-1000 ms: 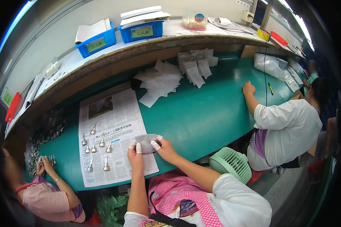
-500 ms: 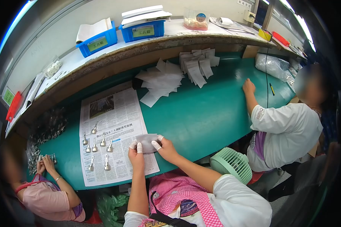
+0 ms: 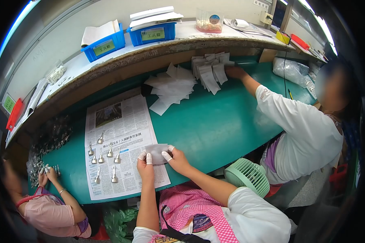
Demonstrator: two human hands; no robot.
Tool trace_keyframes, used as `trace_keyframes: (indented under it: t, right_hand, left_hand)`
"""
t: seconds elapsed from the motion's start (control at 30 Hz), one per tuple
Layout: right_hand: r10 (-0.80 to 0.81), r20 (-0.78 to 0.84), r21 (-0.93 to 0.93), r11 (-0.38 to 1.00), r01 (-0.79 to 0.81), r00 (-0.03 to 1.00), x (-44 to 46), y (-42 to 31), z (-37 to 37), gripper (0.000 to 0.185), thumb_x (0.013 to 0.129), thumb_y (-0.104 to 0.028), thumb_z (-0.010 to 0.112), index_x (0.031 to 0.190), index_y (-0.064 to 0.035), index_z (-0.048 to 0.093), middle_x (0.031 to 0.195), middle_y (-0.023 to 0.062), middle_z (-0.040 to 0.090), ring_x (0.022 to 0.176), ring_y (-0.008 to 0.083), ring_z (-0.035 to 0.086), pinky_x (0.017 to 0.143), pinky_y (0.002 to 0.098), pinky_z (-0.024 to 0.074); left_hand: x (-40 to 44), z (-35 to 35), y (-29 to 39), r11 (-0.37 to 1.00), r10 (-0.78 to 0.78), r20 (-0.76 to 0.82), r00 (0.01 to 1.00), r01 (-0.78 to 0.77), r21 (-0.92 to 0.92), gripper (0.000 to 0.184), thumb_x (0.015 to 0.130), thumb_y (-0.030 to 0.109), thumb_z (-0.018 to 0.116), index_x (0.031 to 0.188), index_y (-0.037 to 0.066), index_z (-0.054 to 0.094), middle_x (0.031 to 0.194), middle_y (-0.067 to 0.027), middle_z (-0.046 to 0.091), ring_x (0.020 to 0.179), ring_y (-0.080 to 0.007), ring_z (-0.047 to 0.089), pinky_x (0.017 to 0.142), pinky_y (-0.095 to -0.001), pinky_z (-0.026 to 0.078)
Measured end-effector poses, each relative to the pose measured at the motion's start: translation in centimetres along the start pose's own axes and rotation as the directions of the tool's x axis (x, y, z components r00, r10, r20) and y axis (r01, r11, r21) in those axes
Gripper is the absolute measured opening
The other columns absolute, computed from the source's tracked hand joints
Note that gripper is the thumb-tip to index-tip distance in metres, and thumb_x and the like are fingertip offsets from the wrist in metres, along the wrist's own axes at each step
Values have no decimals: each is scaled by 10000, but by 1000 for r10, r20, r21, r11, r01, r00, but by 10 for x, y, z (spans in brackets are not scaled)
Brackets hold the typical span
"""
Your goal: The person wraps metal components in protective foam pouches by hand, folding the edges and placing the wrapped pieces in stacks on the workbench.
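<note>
A thin, whitish rectangular sheet or pouch point(image 3: 157, 150) is stretched between my two hands over the lower right corner of the newspaper point(image 3: 132, 109). My left hand point(image 3: 146, 167) pinches its left edge, thumb on top. On the opposite edge, my right hand point(image 3: 178, 160) grips it the same way. White covers wrap several of my fingertips. Left of my hands, several small shiny metal parts point(image 3: 114, 175), each with a rounded end and a narrow stem, lie apart on the newspaper. Whether the sheet has anything inside cannot be seen.
Piles of similar whitish sheets point(image 3: 172, 87) lie at the back of the green table point(image 3: 207, 125). More metal parts are heaped point(image 3: 48, 139) at left. Co-workers sit on both sides. A green fan point(image 3: 247, 176) stands at my right; blue bins point(image 3: 154, 33) rest on the shelf.
The right co-worker's arm has reached forward and left to the stacked sheets at the back. The left co-worker's hands shifted slightly. My hands and the sheet stay almost still.
</note>
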State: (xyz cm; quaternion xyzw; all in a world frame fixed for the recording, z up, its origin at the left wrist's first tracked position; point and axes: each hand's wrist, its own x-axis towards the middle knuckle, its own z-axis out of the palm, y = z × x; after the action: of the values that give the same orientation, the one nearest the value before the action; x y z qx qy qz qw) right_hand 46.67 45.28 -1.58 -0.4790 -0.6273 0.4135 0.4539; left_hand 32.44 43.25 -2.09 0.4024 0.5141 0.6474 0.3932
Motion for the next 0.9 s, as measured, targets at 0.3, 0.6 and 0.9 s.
trace_keyframes:
  t: [0.3, 0.6, 0.9]
  right_hand:
    - [8, 4, -9, 1000, -8, 1000, 0, 0, 0, 210, 896, -151, 599, 997, 29, 564, 819, 109, 652, 724, 169, 624, 666, 309, 499]
    - [27, 14, 27, 999, -27, 1000, 0, -3, -1, 218, 902, -156, 596, 1013, 29, 564, 841, 109, 653, 748, 158, 621, 681, 301, 498]
    - [29, -100, 338, 941, 7, 995, 42, 12, -16, 166, 931, -146, 556, 991, 8, 542, 876, 36, 598, 798, 91, 530, 712, 265, 446]
  left_hand:
    - [1, -2, -2, 1000, -3, 14, 1000, 3, 21, 173, 941, 83, 530, 1073, -25, 561, 997, -80, 623, 884, -116, 576, 798, -251, 473]
    - [0, -1, -1, 1000, -9, -7, 1000, 9, 26, 198, 946, 87, 525, 1100, -33, 558, 1035, -99, 621, 926, -135, 580, 829, -264, 471]
    - [4, -5, -5, 1000, -13, 8, 1000, 13, 8, 190, 952, 63, 503, 1114, -9, 572, 987, -71, 633, 892, -122, 582, 806, -248, 468]
